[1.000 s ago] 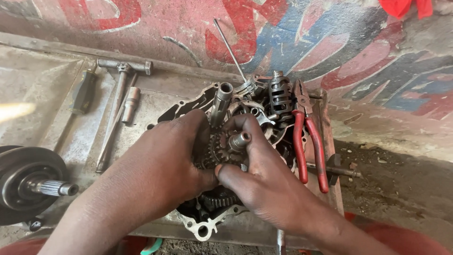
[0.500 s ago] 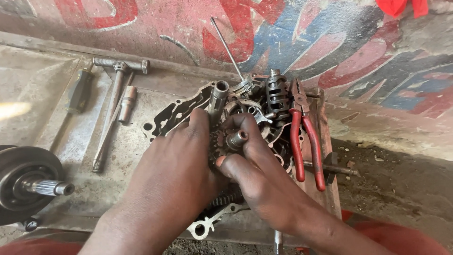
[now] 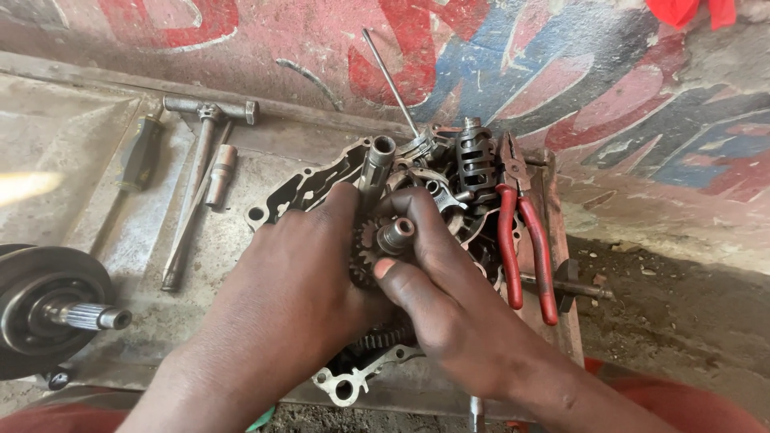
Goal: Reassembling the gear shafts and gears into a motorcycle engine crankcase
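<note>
You had both hands on the gear cluster (image 3: 370, 250) seated in the open engine case (image 3: 309, 188). Your left hand (image 3: 293, 293) wrapped it from the left, fingers closed on the gears. Your right hand (image 3: 437, 293) pinched the shaft (image 3: 396, 235) from the right, thumb below it. Just above your grip stood a hollow shaft (image 3: 375, 164) and the shift drum (image 3: 475, 164). Red pliers (image 3: 525, 244) lay right of your right hand; a T-wrench (image 3: 196, 172) lay well left.

Both hands pressed together, left hand (image 3: 289, 297) palm-down, right hand (image 3: 433, 281) fingers curled (thumb raised)
</note>
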